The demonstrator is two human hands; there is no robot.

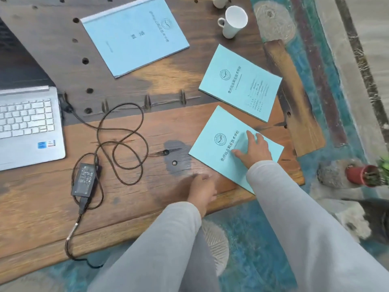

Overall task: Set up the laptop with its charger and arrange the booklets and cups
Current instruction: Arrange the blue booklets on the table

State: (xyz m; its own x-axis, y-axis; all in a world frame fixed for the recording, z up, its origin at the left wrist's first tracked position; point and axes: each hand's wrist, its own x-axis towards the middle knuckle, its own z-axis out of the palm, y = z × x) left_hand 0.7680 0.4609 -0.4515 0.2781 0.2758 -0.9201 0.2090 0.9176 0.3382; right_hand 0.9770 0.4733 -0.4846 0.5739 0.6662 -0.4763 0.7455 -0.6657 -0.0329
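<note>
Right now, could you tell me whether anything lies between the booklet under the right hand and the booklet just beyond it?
Nothing visible does: only bare table separates the near booklet, under the right hand, from the middle booklet.

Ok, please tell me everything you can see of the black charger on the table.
The charger is a black rectangular brick, plastic by its look, lying flat on the wooden table, printed label up, near the laptop corner. One thin dark cable loops from it to the laptop's right side; another runs off the near table edge. No hand touches it.
</note>
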